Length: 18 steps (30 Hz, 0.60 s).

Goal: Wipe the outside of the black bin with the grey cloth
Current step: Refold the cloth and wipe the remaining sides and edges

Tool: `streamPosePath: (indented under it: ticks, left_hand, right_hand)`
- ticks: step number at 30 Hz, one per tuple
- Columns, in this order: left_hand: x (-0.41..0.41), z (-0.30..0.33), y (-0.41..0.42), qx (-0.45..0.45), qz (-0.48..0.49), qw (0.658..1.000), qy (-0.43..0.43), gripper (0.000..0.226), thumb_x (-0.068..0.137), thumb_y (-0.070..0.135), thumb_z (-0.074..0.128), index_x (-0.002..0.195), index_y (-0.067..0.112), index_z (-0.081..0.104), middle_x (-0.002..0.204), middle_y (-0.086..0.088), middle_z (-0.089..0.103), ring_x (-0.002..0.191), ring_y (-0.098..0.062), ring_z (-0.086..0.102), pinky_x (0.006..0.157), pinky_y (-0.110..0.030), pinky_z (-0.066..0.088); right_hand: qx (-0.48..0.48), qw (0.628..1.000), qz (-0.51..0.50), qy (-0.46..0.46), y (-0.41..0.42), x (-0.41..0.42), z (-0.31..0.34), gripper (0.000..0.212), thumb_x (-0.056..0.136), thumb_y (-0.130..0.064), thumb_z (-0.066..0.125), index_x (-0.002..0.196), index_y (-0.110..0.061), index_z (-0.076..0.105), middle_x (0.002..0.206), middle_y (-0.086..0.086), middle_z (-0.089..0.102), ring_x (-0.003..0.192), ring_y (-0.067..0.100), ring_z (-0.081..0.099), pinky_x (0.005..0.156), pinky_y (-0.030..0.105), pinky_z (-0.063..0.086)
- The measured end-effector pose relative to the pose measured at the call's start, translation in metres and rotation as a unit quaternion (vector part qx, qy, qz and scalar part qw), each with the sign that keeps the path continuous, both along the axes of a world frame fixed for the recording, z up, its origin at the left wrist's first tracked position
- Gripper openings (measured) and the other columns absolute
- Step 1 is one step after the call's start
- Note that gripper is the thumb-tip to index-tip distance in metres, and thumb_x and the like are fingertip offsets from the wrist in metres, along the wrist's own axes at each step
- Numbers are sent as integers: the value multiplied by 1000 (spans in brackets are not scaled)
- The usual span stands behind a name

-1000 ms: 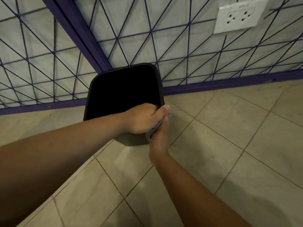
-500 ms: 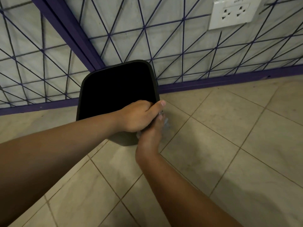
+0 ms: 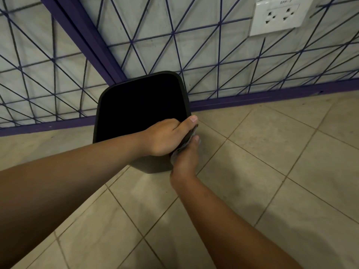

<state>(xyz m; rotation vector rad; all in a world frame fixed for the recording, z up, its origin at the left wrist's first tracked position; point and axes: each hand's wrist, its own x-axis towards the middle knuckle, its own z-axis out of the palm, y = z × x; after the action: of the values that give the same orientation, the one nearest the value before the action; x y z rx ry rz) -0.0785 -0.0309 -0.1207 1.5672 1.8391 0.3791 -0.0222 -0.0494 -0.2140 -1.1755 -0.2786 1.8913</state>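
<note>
Beige tiled floor meeting a pale wall crossed by purple lines, purple skirting along the base, a white socket plate sitting high on the right. Left hand is curling over the near right rim of the black bin, thumb lying outside, fingers hooking inside, steadying it. Right hand is pressing the grey cloth flat against the bin's right outer side, just under the left hand; fingers look mostly straight, though whether the thumb is pinching the cloth cannot be told. Only a sliver of cloth is showing between the two hands. The bin is standing on the floor, its back close to the wall, seemingly tipped toward the person. Judging the step: wiping the right side. Doing it well likely means keeping the palm flat, working long strokes from rim to base, and holding the rim firm so the bin is not sliding. Back face is sitting tight to the skirting, so turning the bin will be needed there; open floor is lying to the right and near side for swinging it round.
</note>
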Motion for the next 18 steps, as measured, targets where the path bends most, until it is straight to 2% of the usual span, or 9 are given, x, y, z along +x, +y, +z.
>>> streamPosePath:
  ticks: [1,2,4,6,9,12,14,16,18]
  left_hand:
    - [0,0,1,-5,2,1000,-8,75,103,52,24,56,6,60,52,0,53,53,-11,54,63,-30,45]
    - [0,0,1,-9,5,1000,-17,76,104,52,24,61,2,62,53,-3,56,54,-12,56,62,-29,46]
    - [0,0,1,-9,11,1000,-25,73,105,49,25,56,7,60,47,2,55,48,-6,53,54,-17,42]
    - [2,1,3,5,16,1000,-17,72,105,50,25,53,8,53,45,3,50,45,-8,50,53,-19,39]
    - [6,3,7,7,33,999,-1,80,102,57,25,65,-7,56,60,-14,48,60,-36,50,65,-43,42]
    - [8,3,11,5,29,999,-15,79,103,56,25,66,-5,57,60,-15,47,56,-29,47,62,-38,41]
    - [9,4,11,5,34,999,-18,76,103,55,25,63,-1,56,57,-17,46,53,-27,47,59,-35,41]
    - [10,4,12,6,40,999,-5,78,103,57,24,65,-4,55,62,-23,48,62,-40,50,65,-44,43]
    - [12,5,13,1,44,999,0,77,103,56,24,66,-3,57,64,-18,48,66,-40,53,73,-45,44]
  right_hand:
    - [11,1000,16,-11,1,0,4,58,109,-56,32,159,-27,41,167,5,39,151,22,43,109,38,53]
    - [38,999,25,-13,-3,0,10,63,105,-62,32,161,-33,36,170,0,32,155,21,37,110,41,52]
    - [98,993,35,-56,-15,0,23,85,84,-82,29,162,-47,25,174,-11,19,161,16,20,126,53,35]
    - [141,986,31,-79,-17,0,16,96,75,-89,31,161,-48,27,173,-8,25,161,17,22,130,54,25]
    - [122,990,22,-60,6,8,-9,88,85,-74,40,157,-24,46,157,4,53,147,19,48,126,50,36]
    - [159,984,37,-69,7,12,1,65,102,-59,35,160,-30,39,165,-2,41,153,15,38,129,45,30]
    - [170,981,40,-82,-2,12,6,58,107,-51,28,162,-32,33,169,-4,35,156,13,32,129,40,29]
    - [139,987,35,-70,4,15,-2,57,110,-49,28,160,-25,39,162,3,45,149,16,43,119,31,41]
    - [82,995,34,-50,15,16,-8,52,114,-43,28,156,-18,45,155,9,53,140,19,52,108,25,47]
